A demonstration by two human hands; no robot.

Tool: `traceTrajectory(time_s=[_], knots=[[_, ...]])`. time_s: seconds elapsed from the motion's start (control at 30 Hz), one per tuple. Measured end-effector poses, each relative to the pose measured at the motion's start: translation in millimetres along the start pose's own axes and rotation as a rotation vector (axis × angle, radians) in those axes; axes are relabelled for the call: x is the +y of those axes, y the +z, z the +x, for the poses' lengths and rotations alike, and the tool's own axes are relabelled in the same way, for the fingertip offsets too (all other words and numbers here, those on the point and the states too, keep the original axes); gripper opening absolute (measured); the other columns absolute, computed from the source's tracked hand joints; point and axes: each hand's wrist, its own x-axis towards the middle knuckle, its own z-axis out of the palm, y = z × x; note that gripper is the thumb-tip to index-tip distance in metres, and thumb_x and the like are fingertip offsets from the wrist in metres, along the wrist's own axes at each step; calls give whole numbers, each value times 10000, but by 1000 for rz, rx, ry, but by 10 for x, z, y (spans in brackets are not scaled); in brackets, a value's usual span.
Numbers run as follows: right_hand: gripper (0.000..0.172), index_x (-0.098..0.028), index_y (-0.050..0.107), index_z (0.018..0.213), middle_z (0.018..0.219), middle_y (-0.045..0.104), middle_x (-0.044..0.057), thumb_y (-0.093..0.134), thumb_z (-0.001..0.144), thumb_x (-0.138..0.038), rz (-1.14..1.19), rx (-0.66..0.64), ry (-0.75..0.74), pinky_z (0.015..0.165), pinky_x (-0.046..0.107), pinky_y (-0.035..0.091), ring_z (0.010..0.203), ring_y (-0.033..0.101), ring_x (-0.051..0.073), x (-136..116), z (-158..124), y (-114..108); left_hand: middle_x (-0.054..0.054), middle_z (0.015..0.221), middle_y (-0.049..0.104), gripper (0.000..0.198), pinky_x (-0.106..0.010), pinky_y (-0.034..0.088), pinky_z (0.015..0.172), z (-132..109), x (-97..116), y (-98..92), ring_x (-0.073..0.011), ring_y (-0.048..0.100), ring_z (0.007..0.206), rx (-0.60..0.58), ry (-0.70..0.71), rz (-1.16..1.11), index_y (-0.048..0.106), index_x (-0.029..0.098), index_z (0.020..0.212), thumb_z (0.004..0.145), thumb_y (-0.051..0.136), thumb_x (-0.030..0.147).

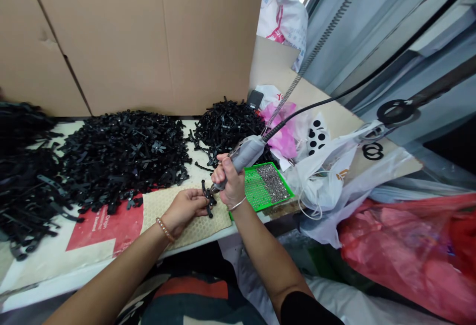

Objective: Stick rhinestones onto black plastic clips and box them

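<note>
My right hand (229, 178) is wrapped round a grey electric screwdriver (248, 154), tilted with its tip pointing down and left. That tip meets a small black plastic part (208, 198), which my left hand (189, 206) pinches over a beige textured mat (163, 201). The exact contact of tip and part is too small to make out. Just right of my right hand lies a green perforated tray (255, 191) with many small metal screws (274, 182) gathered in its right half.
Heaps of black plastic parts (126, 156) cover the table's left and back, before a tall cardboard sheet (130, 37). A coiled spring (327, 32) and black cable (334, 97) run up from the screwdriver. White plastic bags (327, 181) and a red bag (405, 245) are at right.
</note>
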Motion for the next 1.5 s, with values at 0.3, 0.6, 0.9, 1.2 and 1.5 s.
traceTrajectory(time_s=[0.3, 0.6, 0.9, 1.2, 1.5], knots=[[402, -189, 602, 788, 417, 383, -108, 779, 649, -522, 19, 3, -23, 398, 195, 330, 365, 356, 64, 20, -1, -31, -35, 689, 662, 157, -187, 531, 567, -6, -6, -4, -94, 596, 603, -7, 1, -9, 665, 87, 730, 592, 738, 108], [399, -190, 609, 782, 416, 389, -107, 783, 639, -519, 12, 9, -26, 398, 196, 332, 366, 358, 66, 39, -13, -29, -33, 687, 656, 198, -177, 531, 560, 4, -18, 0, -92, 594, 604, -13, 11, 1, 667, 87, 737, 566, 751, 140], [384, -192, 598, 785, 425, 387, -107, 767, 657, -512, -35, -10, -38, 403, 202, 345, 370, 363, 70, 55, -51, -12, -45, 724, 670, 228, -188, 538, 573, -11, -16, -15, -94, 599, 614, -12, 7, 9, 665, 79, 780, 580, 750, 147], [431, -203, 535, 694, 403, 352, -119, 821, 578, -504, -108, -77, 33, 354, 184, 290, 331, 318, 54, 56, -45, -20, -16, 619, 639, 83, -159, 523, 515, -10, 37, 66, -87, 616, 560, 26, -28, 39, 606, 105, 639, 648, 640, 31], [317, -214, 588, 740, 398, 362, -103, 794, 705, -452, -149, -368, 0, 399, 200, 341, 338, 328, 68, 72, 27, -116, 18, 479, 565, 202, -202, 522, 452, 155, -16, 68, -102, 585, 442, 100, -80, 5, 537, 115, 527, 613, 642, -35]])
